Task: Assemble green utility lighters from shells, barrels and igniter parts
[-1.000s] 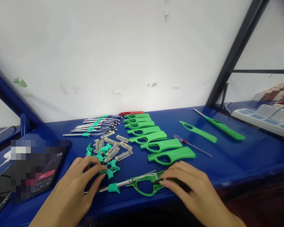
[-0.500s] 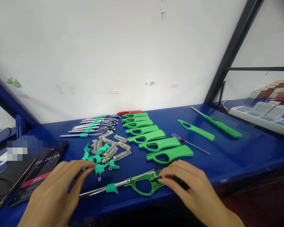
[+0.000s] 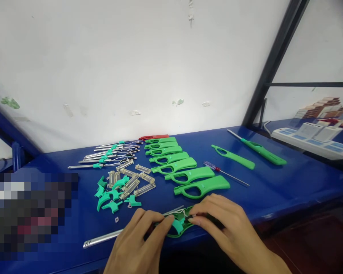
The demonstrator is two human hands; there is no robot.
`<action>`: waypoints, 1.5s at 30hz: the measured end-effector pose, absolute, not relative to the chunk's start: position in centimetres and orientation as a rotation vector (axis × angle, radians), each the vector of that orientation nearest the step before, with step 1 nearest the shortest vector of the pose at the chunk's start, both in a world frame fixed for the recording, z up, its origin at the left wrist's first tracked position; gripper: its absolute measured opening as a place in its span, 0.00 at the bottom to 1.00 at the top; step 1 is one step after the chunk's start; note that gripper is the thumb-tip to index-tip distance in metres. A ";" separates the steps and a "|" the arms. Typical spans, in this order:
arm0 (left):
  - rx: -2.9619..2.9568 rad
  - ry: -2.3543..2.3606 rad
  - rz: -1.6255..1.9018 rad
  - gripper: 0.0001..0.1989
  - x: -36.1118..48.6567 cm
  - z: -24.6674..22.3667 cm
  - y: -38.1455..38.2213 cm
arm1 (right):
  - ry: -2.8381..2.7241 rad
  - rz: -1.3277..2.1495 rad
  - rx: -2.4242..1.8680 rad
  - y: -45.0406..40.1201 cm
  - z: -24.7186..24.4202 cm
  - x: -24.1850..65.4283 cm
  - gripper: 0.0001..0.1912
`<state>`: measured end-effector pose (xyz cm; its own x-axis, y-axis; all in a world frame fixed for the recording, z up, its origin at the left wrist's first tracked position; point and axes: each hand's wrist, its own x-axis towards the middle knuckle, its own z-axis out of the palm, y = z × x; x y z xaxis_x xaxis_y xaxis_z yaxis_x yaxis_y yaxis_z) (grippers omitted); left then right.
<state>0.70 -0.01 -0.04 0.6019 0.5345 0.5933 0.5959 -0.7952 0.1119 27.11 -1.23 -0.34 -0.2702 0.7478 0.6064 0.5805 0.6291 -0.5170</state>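
Note:
Near the table's front edge lies an opened green lighter handle shell [image 3: 173, 236], with a silver metal tube [image 3: 103, 239] running out to the left. My left hand [image 3: 141, 238] pinches a teal trigger [image 3: 177, 227] over the finger opening of the shell. At the shell's right part, my right hand [image 3: 225, 222] has thumb and forefinger closed on a small black part [image 3: 189, 219] beside white wires [image 3: 180, 211]. The fingers cover much of the shell and the inner end of the tube.
Loose teal triggers [image 3: 104, 198] and clear fuel tanks [image 3: 144, 189] lie behind my left hand. Metal tubes with wires [image 3: 103, 158] stand in a row further back. Several green shells [image 3: 201, 185], a screwdriver [image 3: 217, 168] and an assembled lighter [image 3: 263, 151] lie to the right.
My left hand has moved right from the trigger pile to the lighter shell, bringing a teal trigger to its opening. My right hand stays at the black part.

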 end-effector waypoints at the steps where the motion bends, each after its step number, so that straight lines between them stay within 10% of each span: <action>1: -2.736 -0.956 -0.960 0.22 1.0 -0.2 0.0 | -1.968 0.244 -1.041 -1.2 -0.4 27.1 0.05; 45: -2.776 -0.959 -0.912 0.22 1.5 -0.3 0.3 | -1.993 0.271 -1.052 -1.2 -0.2 27.5 0.10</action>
